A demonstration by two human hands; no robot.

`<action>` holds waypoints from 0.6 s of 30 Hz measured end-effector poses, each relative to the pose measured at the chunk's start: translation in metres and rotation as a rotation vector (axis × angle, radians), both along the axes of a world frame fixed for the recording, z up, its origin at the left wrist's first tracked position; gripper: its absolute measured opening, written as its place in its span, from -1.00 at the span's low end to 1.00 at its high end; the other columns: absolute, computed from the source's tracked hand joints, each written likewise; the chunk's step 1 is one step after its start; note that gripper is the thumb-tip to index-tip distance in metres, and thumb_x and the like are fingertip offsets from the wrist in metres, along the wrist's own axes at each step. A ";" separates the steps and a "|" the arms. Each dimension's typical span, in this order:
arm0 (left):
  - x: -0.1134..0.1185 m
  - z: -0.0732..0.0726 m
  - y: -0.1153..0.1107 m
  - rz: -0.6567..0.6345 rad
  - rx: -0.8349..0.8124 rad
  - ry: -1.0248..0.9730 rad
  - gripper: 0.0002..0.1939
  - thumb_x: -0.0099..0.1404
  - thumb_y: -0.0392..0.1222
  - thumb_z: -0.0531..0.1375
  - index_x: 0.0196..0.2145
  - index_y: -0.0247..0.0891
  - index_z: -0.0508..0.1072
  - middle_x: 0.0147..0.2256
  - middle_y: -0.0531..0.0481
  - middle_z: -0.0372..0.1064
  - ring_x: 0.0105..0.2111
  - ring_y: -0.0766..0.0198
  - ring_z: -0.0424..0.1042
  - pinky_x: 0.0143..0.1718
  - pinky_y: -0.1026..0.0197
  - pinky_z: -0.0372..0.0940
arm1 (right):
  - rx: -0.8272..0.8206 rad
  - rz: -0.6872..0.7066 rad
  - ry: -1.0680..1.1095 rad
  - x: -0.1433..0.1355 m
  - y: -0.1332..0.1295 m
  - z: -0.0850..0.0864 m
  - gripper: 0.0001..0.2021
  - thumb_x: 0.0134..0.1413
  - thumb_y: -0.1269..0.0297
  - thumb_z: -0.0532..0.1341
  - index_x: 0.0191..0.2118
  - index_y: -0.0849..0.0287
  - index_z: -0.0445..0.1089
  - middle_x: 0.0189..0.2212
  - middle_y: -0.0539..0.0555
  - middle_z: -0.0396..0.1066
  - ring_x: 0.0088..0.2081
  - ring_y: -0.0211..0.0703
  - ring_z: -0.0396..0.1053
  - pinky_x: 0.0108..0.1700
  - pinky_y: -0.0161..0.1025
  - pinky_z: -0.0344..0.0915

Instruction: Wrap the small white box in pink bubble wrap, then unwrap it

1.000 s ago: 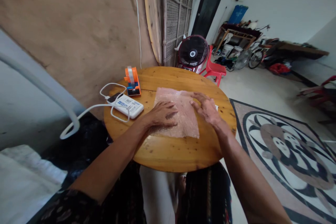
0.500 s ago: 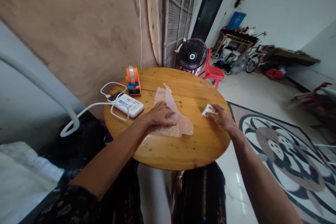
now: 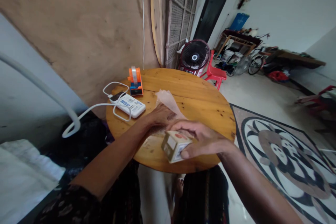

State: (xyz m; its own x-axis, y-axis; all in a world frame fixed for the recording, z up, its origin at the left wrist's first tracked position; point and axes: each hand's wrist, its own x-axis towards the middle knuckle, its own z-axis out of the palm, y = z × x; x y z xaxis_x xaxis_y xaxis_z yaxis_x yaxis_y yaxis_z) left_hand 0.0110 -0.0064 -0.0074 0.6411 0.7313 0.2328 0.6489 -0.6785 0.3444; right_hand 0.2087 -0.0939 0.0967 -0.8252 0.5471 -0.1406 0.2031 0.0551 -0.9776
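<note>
Small box [image 3: 175,147] held at lower centre of frame between thumb and fingers of the right hand [image 3: 201,138], over the table [image 3: 210,103]. Translucent sheet [image 3: 170,102], at centre, is partly covered by the left hand [image 3: 161,114]; its fingers are partly hidden, so whether the sheet is pinched cannot be told. Orange tape dispenser [image 3: 135,81] noted left of centre.

The round table [image 3: 207,105] is of glossy yellowish-brown wood with dark knots and a seam between boards. Near its far left edge stands an orange-and-blue tape dispenser [image 3: 135,81]. Just beside it lies a white power bank [image 3: 135,107], a white cable [image 3: 97,105] looped across it. Pinkish bubble wrap [image 3: 168,98], partly hidden, lies near the middle.
</note>
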 end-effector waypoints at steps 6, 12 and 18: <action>-0.002 0.003 -0.001 -0.015 -0.044 0.017 -0.51 0.24 -0.05 0.19 0.08 -0.30 0.37 0.15 -0.22 0.32 0.17 -0.04 0.24 0.20 -0.03 0.06 | 0.051 0.013 -0.101 -0.018 0.023 -0.021 -0.57 -0.12 0.17 0.38 -0.08 0.12 0.35 -0.18 0.01 0.37 -0.16 -0.15 0.32 -0.10 -0.19 0.26; -0.002 -0.001 -0.005 0.043 -0.077 -0.010 -0.21 0.19 -0.03 0.23 0.30 -0.32 0.10 0.27 -0.28 0.13 0.29 -0.07 0.08 0.29 -0.06 -0.06 | 0.228 -0.173 -0.192 0.003 0.042 -0.033 -0.66 -0.12 0.10 0.36 -0.21 0.11 0.37 -0.12 0.06 0.36 -0.05 -0.03 0.31 0.03 -0.05 0.22; -0.001 0.004 -0.007 0.084 -0.147 -0.043 0.13 0.07 0.19 0.28 0.38 -0.37 -0.18 0.32 -0.37 -0.01 0.30 -0.24 0.02 0.27 -0.16 -0.03 | 0.115 -0.573 -0.113 0.014 0.065 -0.057 -0.68 -0.19 0.07 0.36 -0.31 0.15 0.40 -0.06 0.09 0.40 -0.03 -0.02 0.32 -0.02 -0.12 0.23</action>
